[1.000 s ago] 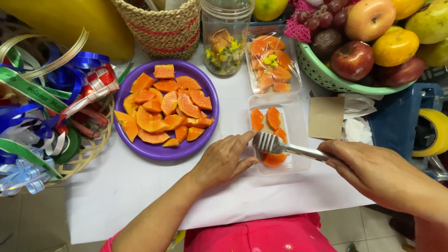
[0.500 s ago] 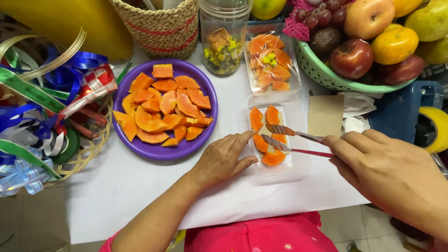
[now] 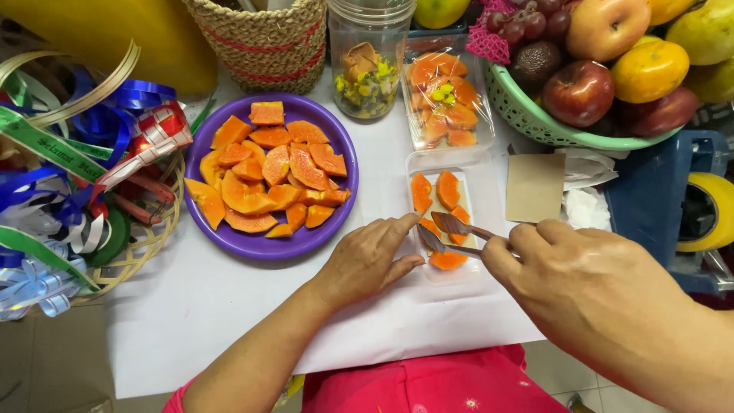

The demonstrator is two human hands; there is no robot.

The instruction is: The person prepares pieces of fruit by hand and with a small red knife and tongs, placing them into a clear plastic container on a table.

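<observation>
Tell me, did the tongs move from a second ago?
Yes. The tongs slid down the clear tray toward the person, and now open over the lower papaya pieces, held by the right hand.

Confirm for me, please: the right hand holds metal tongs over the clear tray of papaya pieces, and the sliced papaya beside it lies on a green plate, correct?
Not quite: the plate is purple, not green, as the head view shows. The rest stands: the right hand holds metal tongs over the clear tray of papaya pieces.
</observation>
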